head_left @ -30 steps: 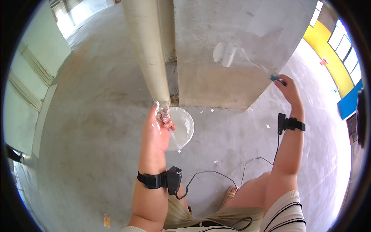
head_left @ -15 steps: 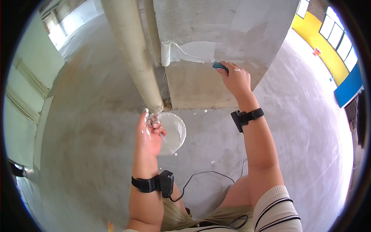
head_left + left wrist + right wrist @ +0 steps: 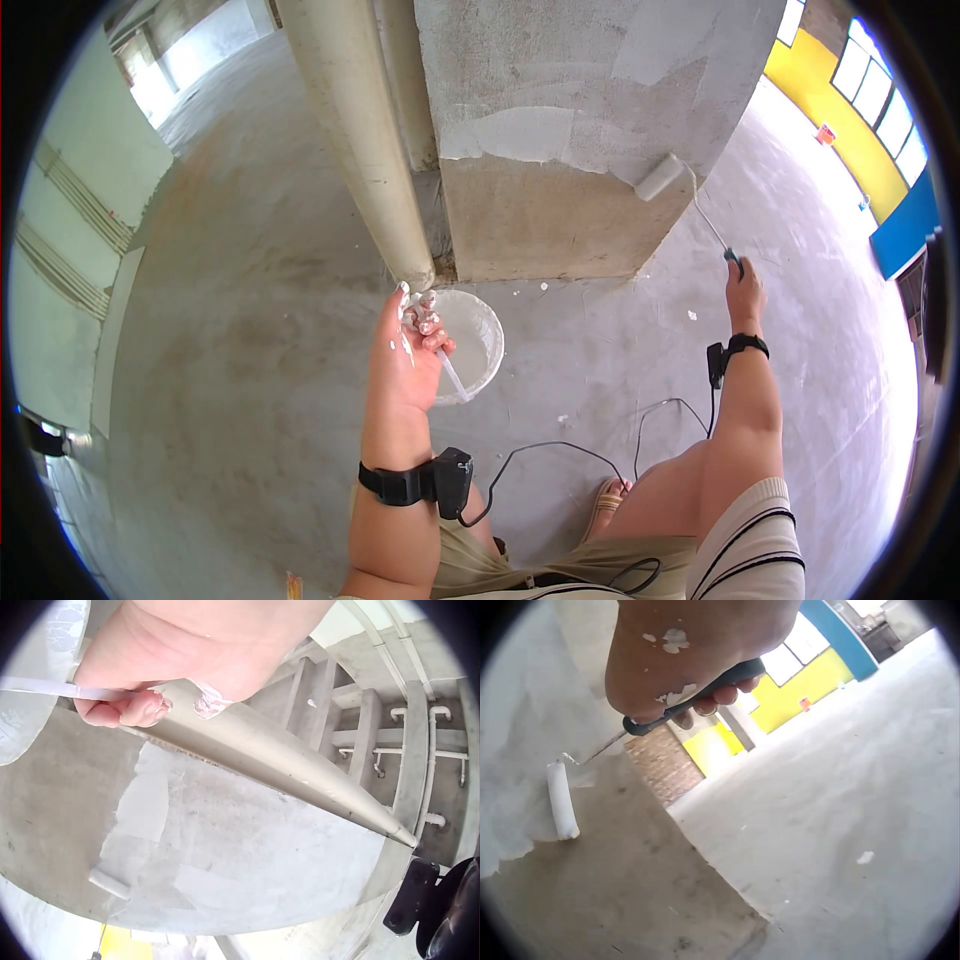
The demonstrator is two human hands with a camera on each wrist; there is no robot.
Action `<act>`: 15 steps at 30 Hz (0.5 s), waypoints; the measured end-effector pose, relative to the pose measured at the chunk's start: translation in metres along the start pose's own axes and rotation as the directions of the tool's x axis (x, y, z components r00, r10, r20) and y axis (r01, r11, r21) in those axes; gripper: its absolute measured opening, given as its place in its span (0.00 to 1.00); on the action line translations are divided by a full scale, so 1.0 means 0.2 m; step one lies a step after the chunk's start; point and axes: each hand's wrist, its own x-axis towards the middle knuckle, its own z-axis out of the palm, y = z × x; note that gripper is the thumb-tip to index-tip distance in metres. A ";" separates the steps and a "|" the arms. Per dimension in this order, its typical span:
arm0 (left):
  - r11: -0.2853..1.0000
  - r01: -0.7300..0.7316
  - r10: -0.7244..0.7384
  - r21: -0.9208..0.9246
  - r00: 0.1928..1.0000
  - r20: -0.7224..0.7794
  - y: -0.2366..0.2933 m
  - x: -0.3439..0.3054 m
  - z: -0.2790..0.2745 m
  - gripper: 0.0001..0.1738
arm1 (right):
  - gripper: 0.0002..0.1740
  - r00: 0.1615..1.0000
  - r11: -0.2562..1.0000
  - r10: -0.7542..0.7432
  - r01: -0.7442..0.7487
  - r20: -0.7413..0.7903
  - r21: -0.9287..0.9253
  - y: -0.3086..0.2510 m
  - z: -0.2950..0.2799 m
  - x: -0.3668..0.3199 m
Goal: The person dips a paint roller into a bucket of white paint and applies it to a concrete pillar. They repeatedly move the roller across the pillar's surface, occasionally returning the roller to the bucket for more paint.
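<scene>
My right hand (image 3: pixel 745 298) grips the dark teal handle (image 3: pixel 720 686) of a paint roller (image 3: pixel 659 177). The white roller sleeve is against the concrete pillar (image 3: pixel 550 225), near its right edge, just where whitish paint meets bare brownish concrete. Flecks of white paint mark the back of this hand in the right wrist view. White-smeared fingers of my left hand (image 3: pixel 410 360) hold the pale plastic bail (image 3: pixel 454 378) of a white bucket (image 3: pixel 497 345). The left thumb points up, and the bucket hangs partly hidden behind the hand, with whitish paint coating its inner wall.
A thick pale pipe (image 3: pixel 365 150) runs down beside the pillar's left edge, close to the left hand. Grey floor (image 3: pixel 220 350) with white spatters surrounds the pillar. A black cable (image 3: pixel 560 446) loops from the left wrist camera across the legs.
My right hand first swept the roller left across the pillar to the pipe side, then back right and lower to the right edge. The left hand still holds the bucket.
</scene>
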 end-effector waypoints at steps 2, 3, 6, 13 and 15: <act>1.000 0.002 -0.002 -0.001 1.000 0.005 -0.01 0.00 0.00 0.21 | 0.19 0.998 0.998 0.060 -0.060 0.015 0.000 0.06 0.05 -0.04; 1.000 -0.002 0.002 0.008 1.000 -0.003 -0.01 0.00 0.01 0.21 | 0.20 0.992 0.993 0.121 -0.121 0.029 0.000 0.07 0.06 -0.06; 1.000 0.002 -0.002 0.025 1.000 -0.005 -0.02 0.00 0.01 0.21 | 0.20 0.997 0.996 0.073 -0.074 0.012 0.055 0.00 0.09 0.00; 0.999 0.013 -0.014 0.032 1.000 0.017 -0.03 0.01 0.04 0.21 | 0.14 0.934 0.898 -0.338 0.358 -0.121 0.255 -0.82 -0.23 0.09; 0.999 0.019 -0.019 0.030 1.000 0.005 -0.03 0.01 0.05 0.21 | 0.14 0.907 0.871 -0.393 0.420 -0.152 0.254 -1.02 -0.24 0.04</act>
